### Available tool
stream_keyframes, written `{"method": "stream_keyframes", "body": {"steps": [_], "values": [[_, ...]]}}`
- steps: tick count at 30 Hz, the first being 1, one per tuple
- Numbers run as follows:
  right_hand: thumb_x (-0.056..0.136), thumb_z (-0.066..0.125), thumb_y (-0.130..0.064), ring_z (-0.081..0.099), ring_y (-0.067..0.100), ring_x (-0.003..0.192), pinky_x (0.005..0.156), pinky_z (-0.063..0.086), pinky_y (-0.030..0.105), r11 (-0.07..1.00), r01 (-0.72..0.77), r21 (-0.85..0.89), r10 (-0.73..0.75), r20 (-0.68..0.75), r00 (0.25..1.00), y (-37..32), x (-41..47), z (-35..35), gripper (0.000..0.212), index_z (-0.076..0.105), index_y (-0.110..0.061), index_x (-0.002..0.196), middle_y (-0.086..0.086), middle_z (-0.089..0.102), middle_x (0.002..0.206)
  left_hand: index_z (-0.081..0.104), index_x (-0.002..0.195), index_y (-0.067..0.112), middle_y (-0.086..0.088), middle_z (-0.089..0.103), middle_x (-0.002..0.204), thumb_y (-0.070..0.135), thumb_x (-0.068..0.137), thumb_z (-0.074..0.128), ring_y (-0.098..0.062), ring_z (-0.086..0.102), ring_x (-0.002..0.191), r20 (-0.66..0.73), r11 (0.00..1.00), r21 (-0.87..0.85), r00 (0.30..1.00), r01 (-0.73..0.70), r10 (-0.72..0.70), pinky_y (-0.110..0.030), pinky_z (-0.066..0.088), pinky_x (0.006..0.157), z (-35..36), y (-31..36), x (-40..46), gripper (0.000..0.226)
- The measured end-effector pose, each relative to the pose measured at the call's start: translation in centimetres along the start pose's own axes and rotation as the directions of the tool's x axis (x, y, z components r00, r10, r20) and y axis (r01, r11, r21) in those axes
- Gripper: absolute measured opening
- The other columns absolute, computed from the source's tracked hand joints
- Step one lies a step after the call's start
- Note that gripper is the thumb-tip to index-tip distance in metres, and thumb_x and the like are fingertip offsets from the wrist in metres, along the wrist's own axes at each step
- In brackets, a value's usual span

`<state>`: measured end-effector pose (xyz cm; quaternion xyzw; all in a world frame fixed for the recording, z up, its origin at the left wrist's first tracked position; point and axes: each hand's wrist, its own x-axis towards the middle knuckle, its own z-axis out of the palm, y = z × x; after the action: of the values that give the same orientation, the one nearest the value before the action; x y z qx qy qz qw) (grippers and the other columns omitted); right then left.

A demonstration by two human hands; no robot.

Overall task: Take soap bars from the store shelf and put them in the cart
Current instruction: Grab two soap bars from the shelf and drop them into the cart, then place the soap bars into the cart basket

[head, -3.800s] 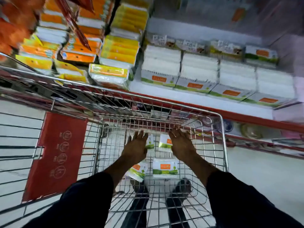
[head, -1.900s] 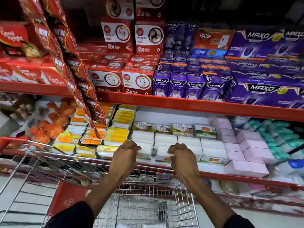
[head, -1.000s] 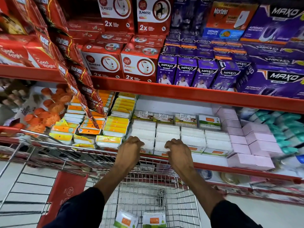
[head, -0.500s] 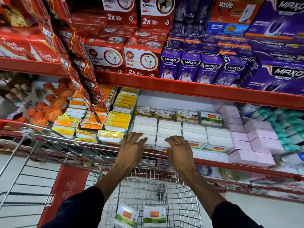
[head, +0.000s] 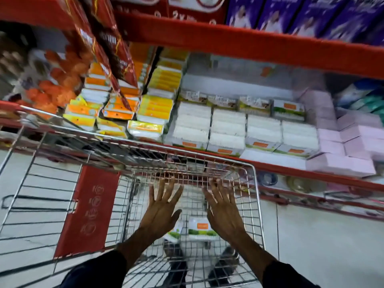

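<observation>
White soap bars (head: 226, 132) with green and orange labels lie stacked in rows on the middle shelf. The wire cart (head: 252, 169) stands against the shelf front, below them. Two of the same soap bars (head: 200, 230) lie on the cart's floor, one partly hidden by my left hand. My left hand (head: 162, 210) and my right hand (head: 223, 210) hover over the cart's basket, side by side, palms down, fingers spread, holding nothing. The frame is blurred by motion.
Yellow and orange packs (head: 155, 109) fill the shelf left of the soap, pink boxes (head: 340, 146) the right. A red strip of sachets (head: 108, 44) hangs down at the upper left. The cart's red child-seat flap (head: 89, 208) lies to the left. Purple boxes (head: 311, 15) sit on the red upper shelf.
My hands have dropped from the front row of soap bars on the shelf to above the cart basket, fingers spread wide. The camera has tilted downward.
</observation>
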<state>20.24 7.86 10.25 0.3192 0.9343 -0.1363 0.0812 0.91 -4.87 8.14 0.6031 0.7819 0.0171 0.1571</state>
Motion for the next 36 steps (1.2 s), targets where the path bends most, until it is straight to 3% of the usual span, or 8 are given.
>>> {"method": "stream_keyframes", "body": {"steps": [5,12,15,19,23,27,33,36], "values": [[0.100,0.047,-0.033,-0.006,0.032,0.154,0.125,-0.003,0.052,0.997,0.038,-0.065,-0.015,0.329,0.944,0.0,-0.1,6.5,0.073,0.003,-0.018,0.157,0.009,-0.006,0.167,-0.007,0.156,0.022,-0.011,-0.018,0.165,0.033,0.102,0.046,-0.041,-0.014,0.151,0.306,1.000,0.019,0.952,-0.009,0.003,-0.064,-0.001,0.122,5.4,-1.1,-0.9,0.077],[0.100,0.052,-0.024,0.017,0.032,0.151,0.126,0.012,0.044,0.998,-0.015,-0.055,0.039,0.470,0.882,-0.3,1.8,11.6,0.066,0.017,-0.012,0.155,0.011,0.019,0.165,0.012,0.156,0.013,-0.013,0.008,0.167,0.009,0.100,0.049,-0.036,0.006,0.153,0.509,0.987,0.132,0.861,-0.091,0.011,-0.057,0.009,0.125,10.8,-2.7,0.3,0.068],[0.098,0.051,-0.013,0.034,0.033,0.142,0.120,0.026,0.042,0.998,-0.028,-0.049,0.047,0.471,0.881,-0.5,2.4,12.2,0.058,0.029,-0.010,0.151,0.014,0.037,0.155,0.029,0.151,0.010,-0.014,0.033,0.159,0.003,0.094,0.052,-0.032,0.024,0.149,0.506,0.988,0.119,0.862,-0.101,0.027,-0.050,0.015,0.124,11.9,-3.3,0.9,0.061],[0.095,0.053,-0.005,0.043,0.034,0.133,0.108,0.041,0.042,0.996,-0.065,-0.066,0.088,0.456,0.886,-0.7,2.9,12.1,0.048,0.043,-0.009,0.141,0.015,0.045,0.145,0.048,0.138,0.009,-0.013,0.056,0.139,0.006,0.088,0.064,-0.032,0.051,0.128,0.454,0.998,0.041,0.891,-0.047,0.023,-0.040,0.038,0.112,12.0,-3.5,1.3,0.053],[0.089,0.064,-0.005,0.050,0.031,0.125,0.100,0.045,0.040,0.993,-0.115,-0.035,0.119,0.434,0.893,-1.0,2.9,11.2,0.040,0.053,-0.009,0.127,0.012,0.054,0.133,0.059,0.126,0.010,-0.011,0.060,0.129,0.001,0.090,0.057,-0.030,0.055,0.122,0.436,0.999,-0.036,0.900,0.024,-0.006,-0.041,0.047,0.102,11.0,-3.8,1.2,0.037],[0.086,0.067,-0.012,0.053,0.028,0.119,0.095,0.042,0.034,0.975,-0.206,0.080,0.153,0.428,0.891,-0.8,2.0,10.2,0.031,0.057,-0.011,0.116,0.009,0.059,0.124,0.064,0.121,0.015,-0.007,0.061,0.127,0.006,0.090,0.059,-0.026,0.056,0.121,0.440,0.994,-0.088,0.898,0.072,-0.027,-0.035,0.044,0.100,9.3,-4.1,0.1,0.033],[0.091,0.056,-0.010,0.061,0.031,0.109,0.080,0.051,0.020,0.942,-0.272,0.197,0.186,0.367,0.912,-1.1,0.1,6.3,0.019,0.064,-0.005,0.108,0.009,0.064,0.108,0.068,0.120,0.021,-0.004,0.064,0.123,0.002,0.091,0.057,-0.022,0.063,0.111,0.314,0.989,-0.073,0.944,0.126,-0.097,-0.036,0.052,0.095,4.0,-3.2,-1.0,0.037],[0.088,0.058,-0.009,0.065,0.027,0.106,0.086,0.053,0.034,0.925,-0.297,0.236,0.221,0.301,0.928,-1.5,0.4,2.4,0.014,0.067,-0.009,0.099,0.008,0.068,0.111,0.069,0.121,0.022,-0.002,0.065,0.120,-0.002,0.088,0.058,-0.020,0.065,0.106,0.198,0.990,-0.065,0.974,0.126,-0.111,-0.035,0.056,0.093,0.4,-2.2,-0.9,0.042]]}}
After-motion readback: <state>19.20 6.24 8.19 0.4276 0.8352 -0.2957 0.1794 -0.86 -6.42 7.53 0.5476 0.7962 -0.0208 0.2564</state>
